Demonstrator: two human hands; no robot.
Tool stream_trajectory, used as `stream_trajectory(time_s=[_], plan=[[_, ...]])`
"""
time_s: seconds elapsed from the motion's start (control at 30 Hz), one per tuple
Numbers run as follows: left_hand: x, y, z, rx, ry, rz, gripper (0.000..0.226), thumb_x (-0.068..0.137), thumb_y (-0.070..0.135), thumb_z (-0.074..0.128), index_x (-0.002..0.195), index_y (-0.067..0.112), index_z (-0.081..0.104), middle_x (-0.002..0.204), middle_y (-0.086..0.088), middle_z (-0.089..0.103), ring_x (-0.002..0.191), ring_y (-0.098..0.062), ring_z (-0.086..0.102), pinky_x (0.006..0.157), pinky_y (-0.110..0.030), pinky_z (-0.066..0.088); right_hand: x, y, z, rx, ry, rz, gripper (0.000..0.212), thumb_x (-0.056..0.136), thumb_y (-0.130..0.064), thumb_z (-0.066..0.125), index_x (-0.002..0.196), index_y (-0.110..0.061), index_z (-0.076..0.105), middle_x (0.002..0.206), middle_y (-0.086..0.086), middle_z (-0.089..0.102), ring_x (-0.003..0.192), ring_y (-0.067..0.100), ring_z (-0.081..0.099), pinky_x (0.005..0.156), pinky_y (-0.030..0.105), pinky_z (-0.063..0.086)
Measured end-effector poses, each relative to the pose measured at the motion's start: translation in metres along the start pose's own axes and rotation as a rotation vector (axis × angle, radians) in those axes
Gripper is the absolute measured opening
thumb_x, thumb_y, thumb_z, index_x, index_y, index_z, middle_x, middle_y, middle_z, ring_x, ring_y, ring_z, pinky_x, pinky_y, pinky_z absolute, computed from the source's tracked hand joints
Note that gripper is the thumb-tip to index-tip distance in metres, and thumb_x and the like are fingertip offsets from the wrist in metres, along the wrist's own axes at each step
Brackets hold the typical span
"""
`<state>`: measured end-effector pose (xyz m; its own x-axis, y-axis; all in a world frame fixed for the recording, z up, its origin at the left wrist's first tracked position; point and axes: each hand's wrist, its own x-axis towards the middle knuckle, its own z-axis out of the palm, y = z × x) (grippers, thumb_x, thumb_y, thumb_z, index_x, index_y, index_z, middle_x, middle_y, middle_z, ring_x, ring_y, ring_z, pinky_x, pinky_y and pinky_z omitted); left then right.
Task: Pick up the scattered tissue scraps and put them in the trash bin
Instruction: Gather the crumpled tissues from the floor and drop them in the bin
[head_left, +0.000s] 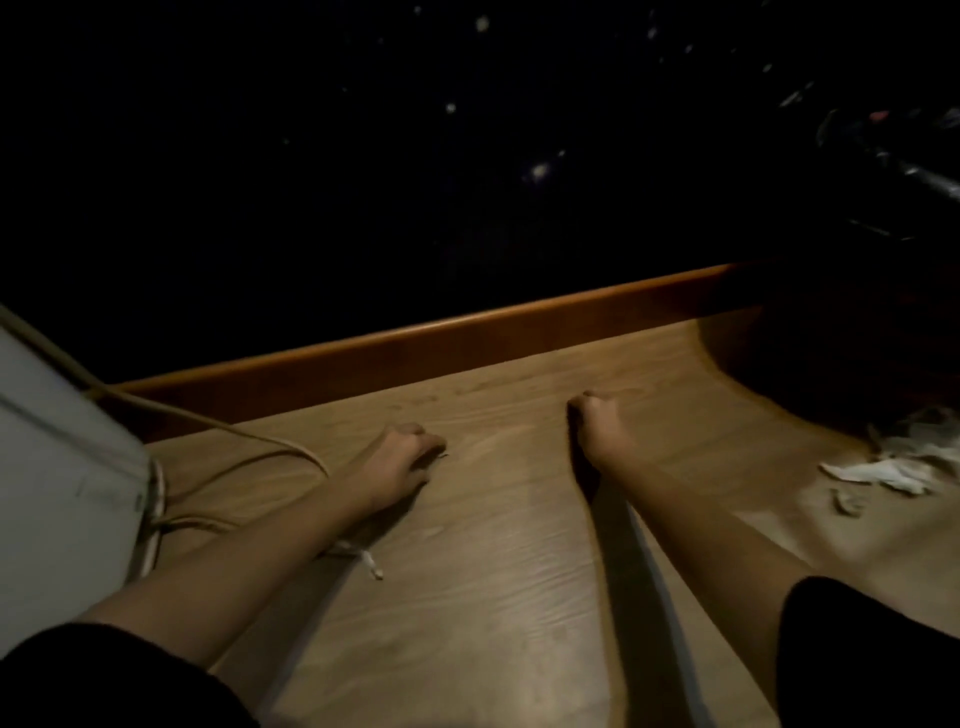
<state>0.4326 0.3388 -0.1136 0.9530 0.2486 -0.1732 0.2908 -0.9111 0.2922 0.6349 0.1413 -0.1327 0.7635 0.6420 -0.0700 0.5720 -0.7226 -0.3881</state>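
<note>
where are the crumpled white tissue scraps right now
In the head view, the crumpled white tissue scraps lie on the wooden tabletop at its far right edge, right of the right hand.

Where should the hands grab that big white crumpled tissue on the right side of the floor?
Probably pinch the big white tissue scrap at its pointed left end, coming from above with the right hand, the nearer hand. That end lies flat and free on the wooden floor; the other end runs into shadow.
</note>
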Motion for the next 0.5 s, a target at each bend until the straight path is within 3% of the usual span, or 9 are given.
stream_trajectory(time_s=[0.07, 0.13, 0.23, 0.4, 0.5], plan=[[-0.005, 0.001, 0.01, -0.041, 0.088, 0.031, 0.029, 0.086, 0.015, 0.06, 0.115, 0.015, 0.061, 0.112, -0.007, 0.061, 0.105, -0.023, 0.053, 0.089, -0.034, 0.044, -0.009, 0.0, 0.014, 0.04, 0.141, 0.027, 0.019, 0.088, 0.008, 0.046, 0.099, 0.012, 0.061, 0.111, 0.031, 0.057, 0.106, 0.043, 0.05, 0.09, 0.042, 0.039], [-0.009, 0.003, 0.017, -0.091, 0.199, 0.012, 0.014, 0.086, 0.01, 0.058, 0.097, 0.013, 0.066, 0.098, -0.007, 0.064, 0.095, -0.022, 0.056, 0.081, -0.029, 0.044, -0.022, -0.001, 0.025, 0.04, 0.216, -0.007, 0.012, 0.081, 0.013, 0.053, 0.085, 0.01, 0.064, 0.095, 0.028, 0.061, 0.095, 0.044, 0.052, 0.079, 0.05, 0.043], [-0.012, 0.006, 0.021, -0.105, 0.249, -0.019, 0.013, 0.084, 0.002, 0.055, 0.084, 0.013, 0.063, 0.086, -0.004, 0.061, 0.085, -0.019, 0.055, 0.07, -0.023, 0.038, -0.033, -0.001, 0.026, 0.049, 0.249, -0.047, 0.01, 0.08, 0.013, 0.057, 0.08, 0.006, 0.064, 0.089, 0.024, 0.062, 0.089, 0.042, 0.052, 0.071, 0.046, 0.044], [-0.029, -0.008, 0.008, -0.195, 0.164, -0.074, 0.016, 0.086, 0.003, 0.052, 0.084, 0.017, 0.058, 0.086, -0.003, 0.061, 0.083, -0.02, 0.058, 0.071, -0.032, 0.048, -0.04, -0.014, 0.011, 0.094, 0.137, -0.035, 0.011, 0.088, 0.002, 0.051, 0.094, -0.001, 0.059, 0.105, 0.017, 0.057, 0.105, 0.033, 0.049, 0.089, 0.045, 0.048], [-0.049, -0.03, -0.011, -0.296, 0.282, -0.193, 0.014, 0.087, 0.003, 0.053, 0.087, 0.015, 0.06, 0.087, -0.006, 0.067, 0.082, -0.018, 0.062, 0.072, -0.034, 0.05, -0.042, -0.043, 0.019, 0.186, 0.06, -0.082, 0.014, 0.086, 0.005, 0.052, 0.093, -0.007, 0.057, 0.104, 0.016, 0.06, 0.097, 0.031, 0.058, 0.083, 0.041, 0.054]])
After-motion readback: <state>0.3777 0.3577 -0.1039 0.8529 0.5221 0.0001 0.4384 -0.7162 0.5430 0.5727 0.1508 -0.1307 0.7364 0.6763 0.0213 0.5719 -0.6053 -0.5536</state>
